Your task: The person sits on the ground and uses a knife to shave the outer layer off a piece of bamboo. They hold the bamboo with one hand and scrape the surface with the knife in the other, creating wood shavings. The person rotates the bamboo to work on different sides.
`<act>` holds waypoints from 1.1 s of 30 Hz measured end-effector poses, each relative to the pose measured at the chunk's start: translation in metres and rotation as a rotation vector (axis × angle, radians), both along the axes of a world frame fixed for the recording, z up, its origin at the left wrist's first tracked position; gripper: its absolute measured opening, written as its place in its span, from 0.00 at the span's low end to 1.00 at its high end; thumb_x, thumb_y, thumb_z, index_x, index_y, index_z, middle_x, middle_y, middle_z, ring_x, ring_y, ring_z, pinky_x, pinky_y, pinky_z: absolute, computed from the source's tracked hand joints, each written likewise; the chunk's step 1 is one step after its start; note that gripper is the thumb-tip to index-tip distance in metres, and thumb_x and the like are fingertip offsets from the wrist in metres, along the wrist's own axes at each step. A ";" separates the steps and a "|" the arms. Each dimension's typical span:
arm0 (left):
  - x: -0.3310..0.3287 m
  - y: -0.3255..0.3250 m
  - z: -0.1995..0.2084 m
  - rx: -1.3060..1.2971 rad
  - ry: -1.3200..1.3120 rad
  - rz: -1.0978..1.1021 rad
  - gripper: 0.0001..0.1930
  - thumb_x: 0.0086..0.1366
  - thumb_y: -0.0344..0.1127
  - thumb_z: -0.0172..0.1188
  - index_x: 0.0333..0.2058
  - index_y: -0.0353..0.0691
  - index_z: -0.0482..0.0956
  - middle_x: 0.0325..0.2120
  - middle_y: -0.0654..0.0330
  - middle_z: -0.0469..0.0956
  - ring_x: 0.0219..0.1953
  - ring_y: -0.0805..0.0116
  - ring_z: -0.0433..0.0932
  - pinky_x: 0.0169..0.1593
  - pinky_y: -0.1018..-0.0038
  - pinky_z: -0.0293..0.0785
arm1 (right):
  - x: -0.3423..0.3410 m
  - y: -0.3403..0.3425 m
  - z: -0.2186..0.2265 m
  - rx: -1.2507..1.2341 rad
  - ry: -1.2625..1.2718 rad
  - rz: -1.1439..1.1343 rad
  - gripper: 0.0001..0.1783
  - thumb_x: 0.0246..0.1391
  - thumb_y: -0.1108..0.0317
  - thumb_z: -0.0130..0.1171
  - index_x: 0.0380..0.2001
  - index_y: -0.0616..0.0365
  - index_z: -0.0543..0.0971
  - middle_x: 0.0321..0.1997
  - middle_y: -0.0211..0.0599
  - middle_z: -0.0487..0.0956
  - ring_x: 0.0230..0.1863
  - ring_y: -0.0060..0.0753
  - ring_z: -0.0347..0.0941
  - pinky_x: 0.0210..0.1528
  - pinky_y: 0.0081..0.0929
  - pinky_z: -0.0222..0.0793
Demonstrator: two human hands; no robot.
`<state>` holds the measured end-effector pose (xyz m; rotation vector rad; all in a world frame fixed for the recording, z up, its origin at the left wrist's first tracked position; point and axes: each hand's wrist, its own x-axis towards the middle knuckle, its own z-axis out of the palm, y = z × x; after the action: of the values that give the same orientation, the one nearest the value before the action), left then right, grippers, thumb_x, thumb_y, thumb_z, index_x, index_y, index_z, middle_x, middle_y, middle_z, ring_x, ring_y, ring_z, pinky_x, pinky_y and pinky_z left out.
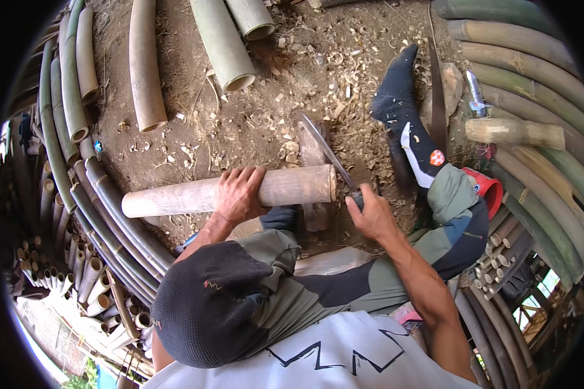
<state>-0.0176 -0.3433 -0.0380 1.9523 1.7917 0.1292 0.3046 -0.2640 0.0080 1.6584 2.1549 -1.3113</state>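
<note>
A thick, pale bamboo section (201, 196) lies crosswise in front of me, its right end resting over a wooden block (315, 146) on the ground. My left hand (239, 196) grips it from above near the middle, fingers wrapped over the top. In my right hand (373, 214) is the dark handle of a long knife (328, 148). Its blade slants up and left, just beyond the bamboo's cut right end. Whether the blade touches the rim I cannot tell.
Wood chips cover the dirt floor (266, 136). Cut bamboo poles (224, 45) lie ahead, with more stacked left and right. Near my outstretched booted foot (402, 110) is an upright dark blade (438, 97). A short wooden club (516, 133) and a red container (490, 191) are at right.
</note>
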 end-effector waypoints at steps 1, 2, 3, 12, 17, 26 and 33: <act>0.001 -0.002 0.002 -0.001 0.021 0.016 0.44 0.36 0.52 0.78 0.54 0.44 0.74 0.48 0.56 0.79 0.50 0.55 0.78 0.54 0.56 0.72 | -0.011 0.001 0.017 0.128 0.086 0.008 0.18 0.62 0.58 0.59 0.46 0.62 0.72 0.32 0.62 0.80 0.32 0.63 0.80 0.33 0.48 0.76; 0.002 -0.006 0.003 -0.002 0.042 0.031 0.44 0.36 0.51 0.78 0.55 0.44 0.74 0.48 0.56 0.79 0.51 0.55 0.78 0.54 0.57 0.72 | -0.022 -0.005 0.037 0.168 0.186 -0.030 0.19 0.62 0.59 0.59 0.46 0.63 0.72 0.32 0.61 0.80 0.32 0.61 0.80 0.32 0.47 0.76; 0.001 -0.010 0.001 0.062 0.014 0.034 0.43 0.36 0.46 0.77 0.55 0.46 0.72 0.46 0.58 0.77 0.52 0.55 0.76 0.54 0.56 0.70 | -0.034 0.003 0.053 0.251 0.299 -0.060 0.19 0.62 0.59 0.59 0.46 0.64 0.72 0.31 0.60 0.80 0.32 0.60 0.81 0.32 0.46 0.76; 0.009 -0.015 -0.006 0.171 0.053 0.059 0.44 0.35 0.45 0.78 0.56 0.46 0.72 0.49 0.59 0.76 0.54 0.58 0.74 0.57 0.57 0.67 | -0.005 0.001 0.007 0.112 0.030 0.046 0.20 0.62 0.60 0.59 0.46 0.66 0.72 0.32 0.58 0.80 0.32 0.57 0.81 0.32 0.44 0.76; 0.011 -0.026 -0.009 0.222 0.113 0.072 0.49 0.32 0.44 0.79 0.58 0.44 0.71 0.52 0.59 0.74 0.55 0.58 0.72 0.59 0.56 0.65 | -0.042 0.003 0.046 0.433 0.537 -0.127 0.19 0.61 0.59 0.59 0.47 0.62 0.72 0.35 0.63 0.80 0.32 0.63 0.79 0.31 0.48 0.75; 0.015 -0.033 -0.007 0.261 0.150 0.094 0.43 0.41 0.46 0.75 0.59 0.42 0.71 0.52 0.57 0.75 0.56 0.54 0.73 0.62 0.53 0.63 | -0.036 0.008 0.036 0.259 0.325 -0.053 0.18 0.61 0.59 0.60 0.42 0.64 0.72 0.31 0.60 0.80 0.30 0.65 0.79 0.31 0.51 0.74; 0.016 -0.027 -0.011 0.293 0.211 0.079 0.42 0.43 0.48 0.74 0.59 0.43 0.72 0.52 0.58 0.75 0.56 0.55 0.72 0.62 0.54 0.62 | -0.012 0.010 -0.010 0.002 -0.032 0.025 0.19 0.63 0.58 0.58 0.43 0.65 0.71 0.30 0.59 0.80 0.29 0.65 0.79 0.34 0.50 0.74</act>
<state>-0.0017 -0.3705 -0.0489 2.1644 2.0871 0.2315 0.2929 -0.2542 -0.0016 1.6357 2.1523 -1.2684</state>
